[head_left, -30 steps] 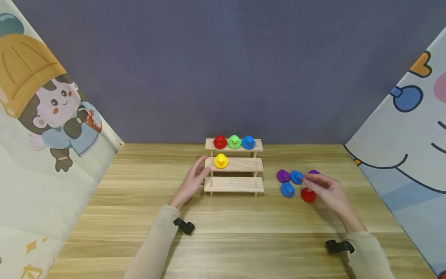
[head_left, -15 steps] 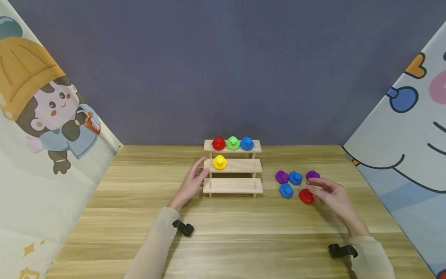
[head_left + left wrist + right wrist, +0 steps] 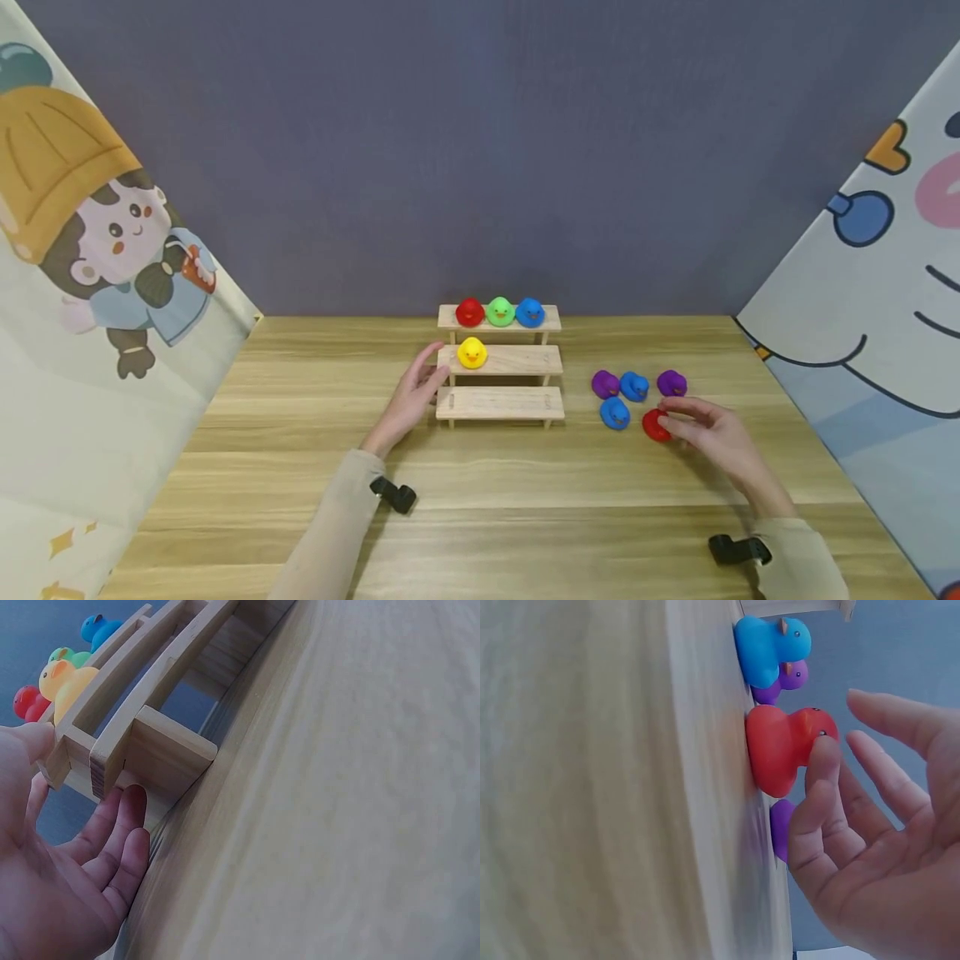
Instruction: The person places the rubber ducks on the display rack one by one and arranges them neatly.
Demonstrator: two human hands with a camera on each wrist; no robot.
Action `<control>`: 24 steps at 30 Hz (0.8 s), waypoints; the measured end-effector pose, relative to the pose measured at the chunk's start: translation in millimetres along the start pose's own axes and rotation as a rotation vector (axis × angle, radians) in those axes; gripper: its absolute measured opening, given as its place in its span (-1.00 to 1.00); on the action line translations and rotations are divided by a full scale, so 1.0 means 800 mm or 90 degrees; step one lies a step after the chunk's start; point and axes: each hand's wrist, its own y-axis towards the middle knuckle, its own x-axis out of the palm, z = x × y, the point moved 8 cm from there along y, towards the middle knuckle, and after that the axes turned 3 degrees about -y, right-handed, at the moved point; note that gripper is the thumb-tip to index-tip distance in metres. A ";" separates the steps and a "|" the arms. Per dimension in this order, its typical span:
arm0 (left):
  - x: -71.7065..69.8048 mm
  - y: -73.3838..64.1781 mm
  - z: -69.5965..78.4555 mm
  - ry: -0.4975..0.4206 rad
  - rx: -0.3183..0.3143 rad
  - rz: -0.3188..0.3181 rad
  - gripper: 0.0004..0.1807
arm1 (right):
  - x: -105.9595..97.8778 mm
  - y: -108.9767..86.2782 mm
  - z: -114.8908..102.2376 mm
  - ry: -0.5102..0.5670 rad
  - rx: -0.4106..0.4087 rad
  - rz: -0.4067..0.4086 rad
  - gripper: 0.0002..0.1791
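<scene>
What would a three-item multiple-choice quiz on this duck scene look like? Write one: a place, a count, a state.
1. Where does the yellow duck sit on the wooden rack?
A. top step
B. middle step
C. bottom step

2. How many ducks lie loose on the table?
A. three
B. five
C. seven

3. What is the right hand doing?
A. touching the loose red duck
B. lying flat, far from any duck
C. lifting a green duck

Answers: 1 B, it stands alone on the second step. 2 B, two purple, two blue, one red. 3 A, the fingertips meet that duck's head in the right wrist view.
</scene>
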 end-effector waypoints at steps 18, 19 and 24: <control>0.001 -0.002 -0.001 0.002 -0.002 -0.001 -0.35 | 0.007 -0.004 0.007 -0.026 -0.004 -0.030 -0.32; 0.001 -0.002 -0.002 0.001 -0.002 0.000 -0.35 | 0.008 -0.003 0.007 -0.028 -0.001 -0.031 -0.32; 0.001 -0.001 -0.001 0.005 0.001 0.003 -0.35 | 0.008 -0.002 0.008 -0.026 0.010 -0.029 -0.32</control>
